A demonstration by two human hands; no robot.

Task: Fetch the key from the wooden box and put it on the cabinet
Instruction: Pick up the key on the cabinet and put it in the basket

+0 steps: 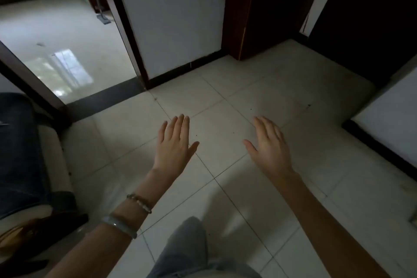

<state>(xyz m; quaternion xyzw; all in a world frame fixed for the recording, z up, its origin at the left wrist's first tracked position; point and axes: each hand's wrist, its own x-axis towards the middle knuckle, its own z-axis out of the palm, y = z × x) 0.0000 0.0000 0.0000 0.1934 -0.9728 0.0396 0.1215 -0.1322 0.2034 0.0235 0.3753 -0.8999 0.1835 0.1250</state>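
Both the left hand point(174, 142) and the right hand point(268, 144) are held flat and empty over the pale tiled floor point(225, 101), fingers extended. Neither key nor wooden box is seen; the dark reddish-brown wooden cabinet point(255, 13) is best approached first.

no readable txt, labels, brands or nos. anywhere in the frame. walls, floor tiles point(225, 133) and the dark cabinet point(259, 11) at upper right carry no markings that can be made out.
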